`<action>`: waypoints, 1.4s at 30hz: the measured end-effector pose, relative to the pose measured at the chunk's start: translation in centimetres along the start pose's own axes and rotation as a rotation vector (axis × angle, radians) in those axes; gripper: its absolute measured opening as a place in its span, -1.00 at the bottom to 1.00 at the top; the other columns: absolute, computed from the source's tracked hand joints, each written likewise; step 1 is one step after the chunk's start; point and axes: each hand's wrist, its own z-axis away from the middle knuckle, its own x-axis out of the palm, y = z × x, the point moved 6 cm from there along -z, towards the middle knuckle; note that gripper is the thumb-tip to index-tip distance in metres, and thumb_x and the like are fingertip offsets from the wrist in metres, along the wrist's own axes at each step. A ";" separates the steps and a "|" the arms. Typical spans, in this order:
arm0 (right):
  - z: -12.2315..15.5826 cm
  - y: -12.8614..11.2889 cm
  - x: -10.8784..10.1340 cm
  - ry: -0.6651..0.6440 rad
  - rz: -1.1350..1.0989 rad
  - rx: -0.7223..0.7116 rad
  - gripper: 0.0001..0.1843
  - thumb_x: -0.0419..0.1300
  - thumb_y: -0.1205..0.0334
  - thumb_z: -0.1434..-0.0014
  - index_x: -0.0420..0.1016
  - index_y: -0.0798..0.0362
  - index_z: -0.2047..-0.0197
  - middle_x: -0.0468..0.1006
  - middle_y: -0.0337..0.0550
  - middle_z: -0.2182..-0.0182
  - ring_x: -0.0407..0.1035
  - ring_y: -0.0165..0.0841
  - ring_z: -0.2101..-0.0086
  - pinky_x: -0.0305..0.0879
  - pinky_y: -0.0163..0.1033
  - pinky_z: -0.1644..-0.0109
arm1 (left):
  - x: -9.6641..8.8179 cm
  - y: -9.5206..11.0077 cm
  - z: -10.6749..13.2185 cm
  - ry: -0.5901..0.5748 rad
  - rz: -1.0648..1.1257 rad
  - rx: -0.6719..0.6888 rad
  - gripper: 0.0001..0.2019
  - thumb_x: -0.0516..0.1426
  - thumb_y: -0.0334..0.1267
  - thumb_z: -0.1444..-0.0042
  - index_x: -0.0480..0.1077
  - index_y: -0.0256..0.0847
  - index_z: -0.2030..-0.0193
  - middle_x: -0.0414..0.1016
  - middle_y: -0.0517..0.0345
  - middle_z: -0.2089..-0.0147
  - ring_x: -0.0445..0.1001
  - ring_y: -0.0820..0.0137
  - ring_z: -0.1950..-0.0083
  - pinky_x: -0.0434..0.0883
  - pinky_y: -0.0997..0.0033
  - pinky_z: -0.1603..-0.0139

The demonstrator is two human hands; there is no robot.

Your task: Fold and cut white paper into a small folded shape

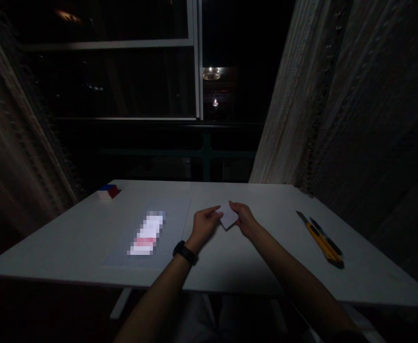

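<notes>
Between my two hands is a small folded piece of white paper (228,216), tilted so that one corner points down toward me. My left hand (205,223), with a dark watch (184,252) on its wrist, pinches the paper's left side between thumb and fingers. At the right side my right hand (244,218) grips it, thumb and fingers closed on the edge. Both hands are held over the middle of the white table (223,271). The finer folds of the paper are too dim to make out.
Left of my hands a lit, blurred-out screen (148,233) lies on a large pale sheet (118,255). A puzzle cube (108,191) sits at the far left. A yellow box cutter (319,240) and a dark pen-like tool (326,237) lie at the right. Curtains (283,95) hang beyond.
</notes>
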 end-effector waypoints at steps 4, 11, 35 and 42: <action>0.1 -0.3 0.0 -0.007 0.000 -0.020 -0.73 0.31 0.10 0.16 0.40 0.12 0.50 0.42 -0.26 0.65 0.28 -0.46 0.62 0.20 -0.37 0.59 | 0.0 0.0 0.1 -0.015 0.068 -0.010 -0.63 0.27 -0.28 0.18 0.49 -0.34 0.15 0.55 0.00 0.35 0.50 0.35 0.35 0.42 0.37 0.28; 0.6 -1.9 0.3 -0.101 0.103 -0.174 -0.56 0.37 0.22 0.29 0.45 0.09 0.26 0.50 -0.26 0.57 0.37 -0.40 0.54 0.26 -0.32 0.47 | -1.1 0.4 -0.3 0.054 0.050 0.047 -0.69 0.24 -0.27 0.13 0.51 -0.34 0.19 0.55 0.00 0.35 0.48 0.37 0.38 0.41 0.42 0.34; 1.0 -2.4 1.1 -0.121 0.206 -0.245 -0.68 0.38 0.14 0.35 0.52 0.15 0.48 0.50 -0.17 0.62 0.33 -0.39 0.59 0.20 -0.29 0.51 | -1.6 0.4 -0.3 0.099 -0.224 0.160 -0.69 0.23 -0.16 0.14 0.50 -0.26 0.24 0.38 0.20 0.52 0.28 0.50 0.50 0.21 0.53 0.49; 1.2 -2.7 1.4 -0.240 0.256 -0.294 -0.62 0.35 0.13 0.26 0.54 0.14 0.33 0.47 -0.22 0.65 0.32 -0.41 0.59 0.19 -0.30 0.49 | -1.6 0.6 -0.2 0.108 -0.274 0.148 -0.70 0.24 -0.16 0.16 0.53 -0.25 0.26 0.37 0.20 0.56 0.25 0.49 0.52 0.20 0.50 0.48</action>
